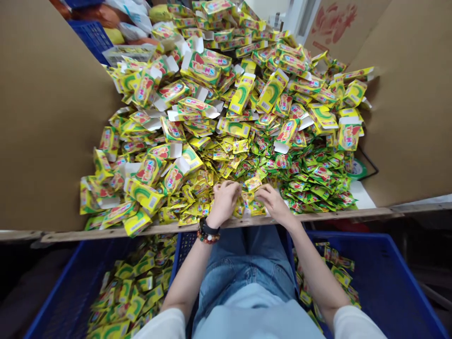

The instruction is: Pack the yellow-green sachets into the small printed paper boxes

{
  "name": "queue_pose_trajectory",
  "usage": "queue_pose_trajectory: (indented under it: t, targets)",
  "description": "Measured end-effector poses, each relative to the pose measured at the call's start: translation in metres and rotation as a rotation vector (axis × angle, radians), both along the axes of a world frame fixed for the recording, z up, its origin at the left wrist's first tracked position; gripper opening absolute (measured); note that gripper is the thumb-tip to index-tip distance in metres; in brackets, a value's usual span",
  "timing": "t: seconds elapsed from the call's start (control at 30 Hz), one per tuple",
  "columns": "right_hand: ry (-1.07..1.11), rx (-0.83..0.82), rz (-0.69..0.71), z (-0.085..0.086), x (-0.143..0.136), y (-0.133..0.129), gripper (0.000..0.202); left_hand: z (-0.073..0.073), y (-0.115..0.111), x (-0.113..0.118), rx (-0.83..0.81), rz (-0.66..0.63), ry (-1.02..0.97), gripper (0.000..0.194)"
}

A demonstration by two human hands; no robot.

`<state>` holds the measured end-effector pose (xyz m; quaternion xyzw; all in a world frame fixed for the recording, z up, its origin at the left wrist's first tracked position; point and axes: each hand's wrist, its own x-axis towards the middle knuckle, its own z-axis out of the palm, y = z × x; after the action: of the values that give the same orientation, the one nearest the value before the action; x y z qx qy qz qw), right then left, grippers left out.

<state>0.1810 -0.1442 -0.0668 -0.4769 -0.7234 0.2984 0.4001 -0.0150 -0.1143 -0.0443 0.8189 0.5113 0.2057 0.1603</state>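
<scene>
My left hand [225, 200], with a black band and beads at the wrist, is at the yellow sachets [197, 190] by the table's front edge. Its fingers are curled down, and what they hold, if anything, is hidden. To its right, my right hand [272, 201] has thumb and fingertips pinched together beside a yellow sachet [253, 183]; I cannot make out what is between them. Green sachets [318, 181] are piled to the right. Small yellow-green boxes [203, 70], several with open white flaps, are heaped behind and to the left.
Cardboard walls [45, 117] stand on both sides. A wooden strip [346, 214] edges the table. Below it, a blue crate [384, 278] at the right and another blue crate [67, 292] at the left hold packed boxes. A clear tray [129, 55] is at the back left.
</scene>
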Motion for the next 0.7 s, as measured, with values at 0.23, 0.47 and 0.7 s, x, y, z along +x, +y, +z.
queue_pose_trajectory:
  t: [0.23,0.47,0.7]
  targets:
    - [-0.357,0.141,0.094,0.010,-0.012,0.017,0.030,0.000,0.008,0.003,0.016,-0.048,-0.393,0.019]
    - [0.014,0.267,-0.071,0.001,-0.011,0.007,0.027,-0.019,-0.018,0.012,-0.403,0.144,-0.882,0.041]
    - [0.152,-0.034,-0.138,0.001,-0.024,-0.005,0.031,-0.016,-0.018,0.029,-0.357,0.017,-0.844,0.022]
